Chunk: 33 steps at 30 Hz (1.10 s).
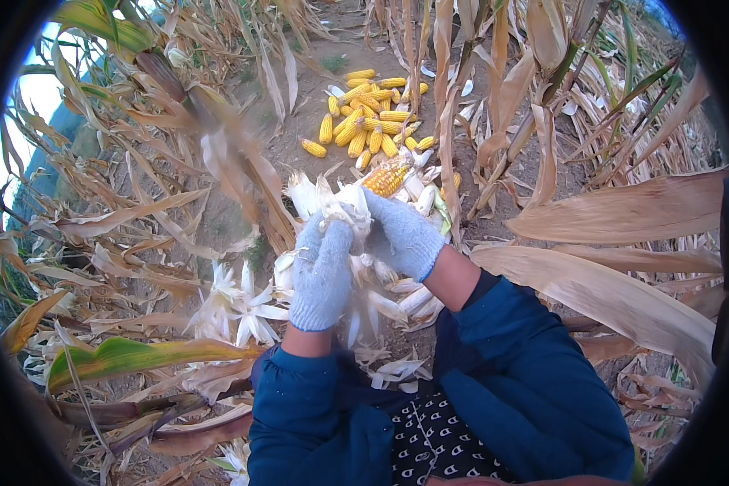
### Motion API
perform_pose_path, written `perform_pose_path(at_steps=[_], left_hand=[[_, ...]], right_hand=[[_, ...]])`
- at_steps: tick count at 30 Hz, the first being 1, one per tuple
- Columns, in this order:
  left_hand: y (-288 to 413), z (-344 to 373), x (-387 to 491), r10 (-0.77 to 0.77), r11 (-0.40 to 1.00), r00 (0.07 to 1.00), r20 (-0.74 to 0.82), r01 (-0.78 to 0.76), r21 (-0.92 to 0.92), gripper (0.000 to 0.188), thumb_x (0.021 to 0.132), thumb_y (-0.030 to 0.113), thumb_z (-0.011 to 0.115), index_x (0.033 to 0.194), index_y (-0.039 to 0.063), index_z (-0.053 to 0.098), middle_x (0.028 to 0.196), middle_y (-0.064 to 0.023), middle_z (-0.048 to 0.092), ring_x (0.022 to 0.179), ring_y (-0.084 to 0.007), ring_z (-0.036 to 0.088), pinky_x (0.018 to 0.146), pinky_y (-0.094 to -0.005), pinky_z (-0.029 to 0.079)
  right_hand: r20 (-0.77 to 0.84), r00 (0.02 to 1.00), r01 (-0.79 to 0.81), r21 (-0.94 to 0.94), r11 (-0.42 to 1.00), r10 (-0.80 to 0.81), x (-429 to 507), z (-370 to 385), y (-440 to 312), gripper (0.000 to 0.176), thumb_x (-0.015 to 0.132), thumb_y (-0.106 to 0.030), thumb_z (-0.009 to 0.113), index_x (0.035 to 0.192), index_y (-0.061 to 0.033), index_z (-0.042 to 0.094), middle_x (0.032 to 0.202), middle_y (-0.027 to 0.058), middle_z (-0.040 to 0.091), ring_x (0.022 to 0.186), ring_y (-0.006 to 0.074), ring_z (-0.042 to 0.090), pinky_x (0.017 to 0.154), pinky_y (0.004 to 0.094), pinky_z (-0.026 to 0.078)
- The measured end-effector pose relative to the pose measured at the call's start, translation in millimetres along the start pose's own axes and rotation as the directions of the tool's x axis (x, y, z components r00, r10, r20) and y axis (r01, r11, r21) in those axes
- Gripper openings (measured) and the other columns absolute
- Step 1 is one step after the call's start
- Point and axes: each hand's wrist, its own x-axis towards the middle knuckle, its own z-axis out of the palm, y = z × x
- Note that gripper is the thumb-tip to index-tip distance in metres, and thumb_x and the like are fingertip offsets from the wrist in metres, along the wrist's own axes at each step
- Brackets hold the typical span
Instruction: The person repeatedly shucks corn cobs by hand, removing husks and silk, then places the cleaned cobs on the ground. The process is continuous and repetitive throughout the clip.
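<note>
Both my hands wear pale knitted gloves. My left hand (323,270) grips the base of a corn ear (387,177) wrapped in pulled-back pale husk (353,209); the ear's yellow kernels show beyond my fingers. Against the right side of that husk, my right hand (404,234) has its fingers curled and partly hidden, so its exact hold is unclear. Beyond the hands lies a pile of husked yellow corn cobs (364,115) on bare soil. Unhusked or partly covered ears (414,301) lie beneath and to the right of my hands.
Dry corn stalks rise at the left (237,152) and right (522,130). Broad dry leaves (619,206) reach in from the right. Discarded husks (252,310) lie at the lower left, near a green-yellow leaf (140,358).
</note>
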Motion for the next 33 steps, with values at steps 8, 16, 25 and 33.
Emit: perform_pose_path(at_steps=[8, 16, 25, 33], left_hand=[[16.7, -29.8, 3.9, 0.087, 0.703, 0.754, 0.651, -0.510, 0.496, 0.035, 0.083, 0.023, 0.081, 0.110, 0.003, 0.070, 0.107, -0.0085, 0.071, 0.099, -0.0224, 0.068, 0.088, -0.0379, 0.053], [14.6, -51.5, 28.2, 0.071, 0.804, 0.996, -0.059, -0.022, 0.594, 0.043, 0.083, 0.020, 0.077, 0.120, 0.000, 0.066, 0.113, -0.0116, 0.070, 0.103, -0.0209, 0.066, 0.093, -0.0346, 0.052], [-31.3, -11.5, 35.2, -0.140, 0.818, 0.989, 0.047, 0.089, 0.568, 0.072, 0.091, 0.032, 0.075, 0.148, 0.000, 0.046, 0.134, -0.0205, 0.063, 0.123, -0.0236, 0.061, 0.104, -0.0351, 0.048], [-28.1, -5.5, 28.5, 0.067, 0.970, 0.998, 0.014, -0.068, 0.231, 0.041, 0.106, 0.026, 0.051, 0.132, -0.004, 0.063, 0.127, -0.0200, 0.068, 0.117, -0.0297, 0.064, 0.105, -0.0360, 0.046]], right_hand=[[-0.029, 0.946, 0.223, -0.667, 0.711, -0.323, -8.7, -15.9, -35.8, 0.045, 0.094, -0.019, 0.069, 0.131, 0.0006, 0.054, 0.119, 0.0129, 0.066, 0.105, 0.0239, 0.068, 0.090, 0.0327, 0.056], [0.016, 0.972, 0.019, -1.000, 0.011, -0.236, -4.5, -23.0, -35.9, 0.064, 0.089, -0.036, 0.073, 0.137, 0.0014, 0.056, 0.131, 0.0223, 0.064, 0.120, 0.0328, 0.063, 0.105, 0.0390, 0.048], [0.345, 0.933, 0.325, -0.930, 0.174, 0.099, 0.0, -23.8, 0.6, 0.072, 0.091, -0.026, 0.076, 0.150, -0.0043, 0.043, 0.141, 0.0156, 0.057, 0.131, 0.0239, 0.056, 0.112, 0.0376, 0.046], [0.286, 0.953, 0.180, -0.803, 0.568, 0.102, -6.2, -17.4, -5.4, 0.064, 0.095, -0.010, 0.071, 0.152, -0.0035, 0.041, 0.144, 0.0119, 0.055, 0.131, 0.0204, 0.056, 0.113, 0.0380, 0.046]])
